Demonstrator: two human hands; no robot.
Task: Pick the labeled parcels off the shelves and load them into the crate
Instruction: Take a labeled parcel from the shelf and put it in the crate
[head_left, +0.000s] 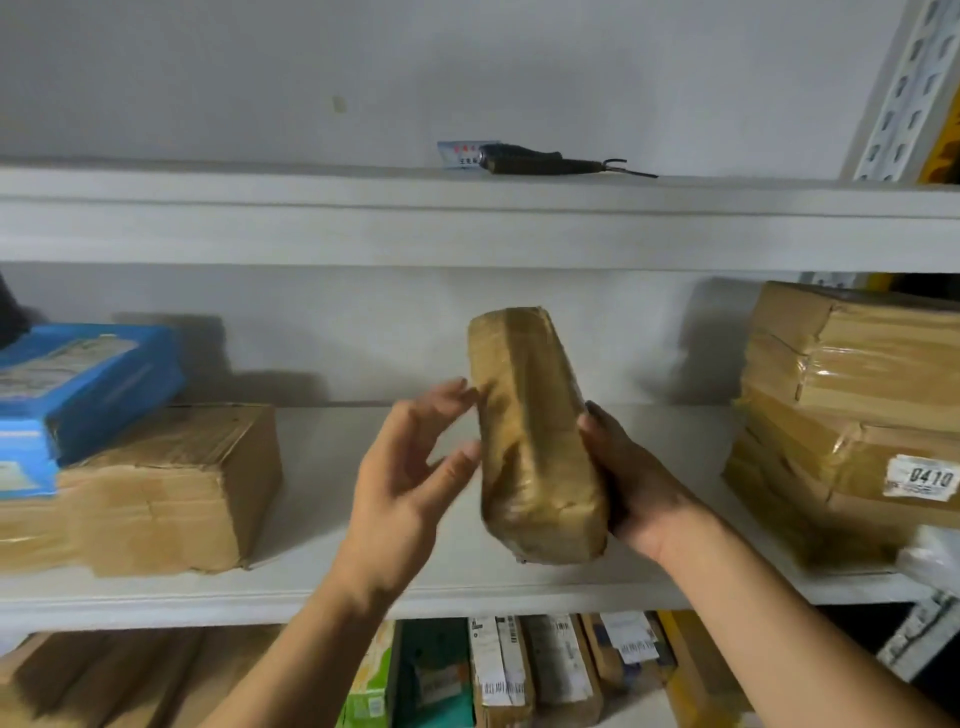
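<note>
Right now my right hand (631, 483) grips a taped brown parcel (535, 436) upright above the shelf (322, 587); my left hand (410, 467), at nine o'clock, is spread open, fingertips brushing it.

Right hand (631, 475) fingers hidden behind taped brown parcel (535, 436), parcel's label side unseen, left hand (410, 467) motion-blurred, blue package (78, 384) cut by left edge, stacked cardboard boxes (852, 415) cut by right edge, lower-shelf labels (498, 660) unreadable
</note>
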